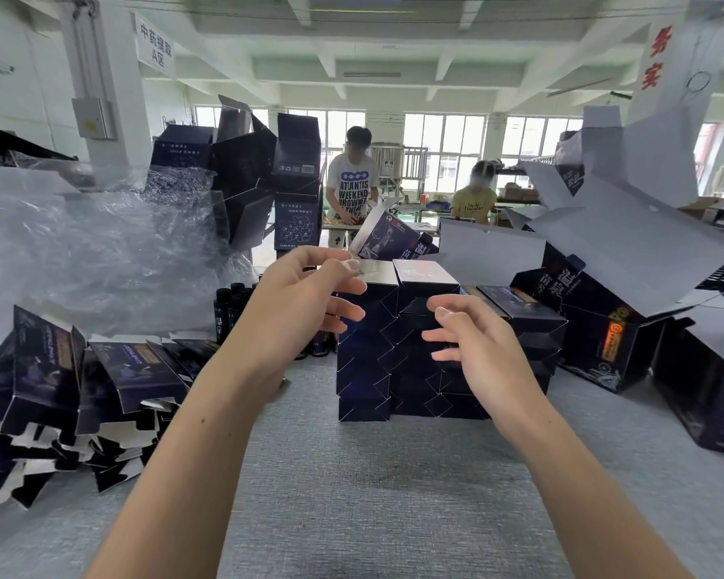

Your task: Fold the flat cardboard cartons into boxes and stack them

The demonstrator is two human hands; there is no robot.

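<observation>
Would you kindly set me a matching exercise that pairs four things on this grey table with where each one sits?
Things:
1. stack of folded dark blue cardboard boxes
2. pile of flat dark blue cardboard cartons
3. crumpled clear plastic wrap
4. large open dark cardboard box with white flaps

Places:
A. right side of the grey table
B. back left, behind the flat pile
C. middle of the table
D. front left edge

Pairs: 1-C, 2-D, 3-B, 4-A.
</observation>
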